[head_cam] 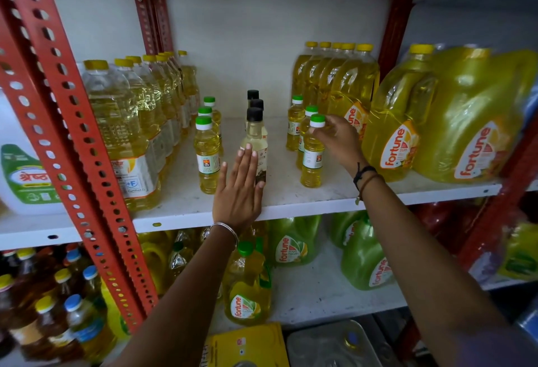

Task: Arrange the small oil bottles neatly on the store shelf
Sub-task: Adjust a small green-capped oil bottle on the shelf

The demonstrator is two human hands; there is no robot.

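Observation:
On the white shelf [291,200] stand three short rows of small oil bottles. The left row has green caps, its front bottle [207,157] upright. The middle row has black caps; my left hand [240,192] lies flat, fingers straight, against the front black-capped bottle [255,133]. The right row has green caps; my right hand [337,142] pinches the neck of its front bottle [313,154] with thumb and fingers.
Tall clear oil bottles [128,122] line the left side by a red slotted upright [72,122]. Yellow-capped bottles [343,81] and big yellow Fortune jugs [454,122] fill the right. The lower shelf holds green and yellow jugs [364,261].

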